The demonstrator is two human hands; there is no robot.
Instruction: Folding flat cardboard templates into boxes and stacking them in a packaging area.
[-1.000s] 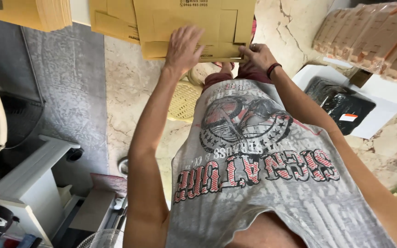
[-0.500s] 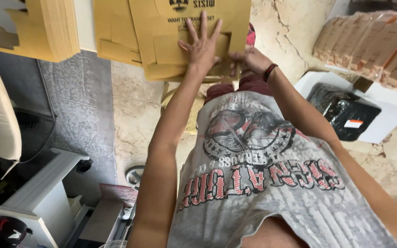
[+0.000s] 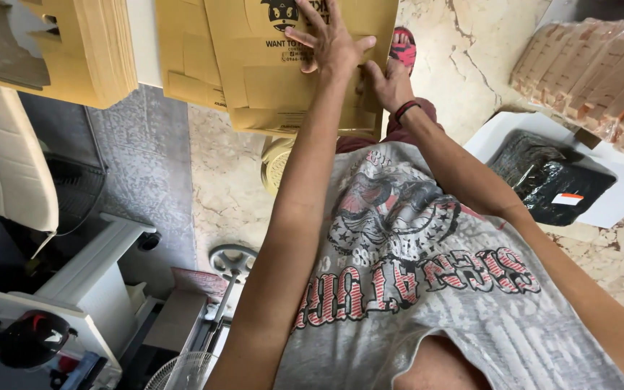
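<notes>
left hand (image 3: 330, 43): fingers spread wide, palm flat on the flattened cardboard box (image 3: 283, 79), gripping nothing
right hand (image 3: 386, 83): just beside left hand, against the box's edge; grip unclear
cardboard stack (image 3: 92, 50): far left of both hands

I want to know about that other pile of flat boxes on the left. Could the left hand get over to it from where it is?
Probably yes. The left hand lies flat on the cardboard box, and the stack of flat cardboard sits just beside it with nothing between them.
</notes>
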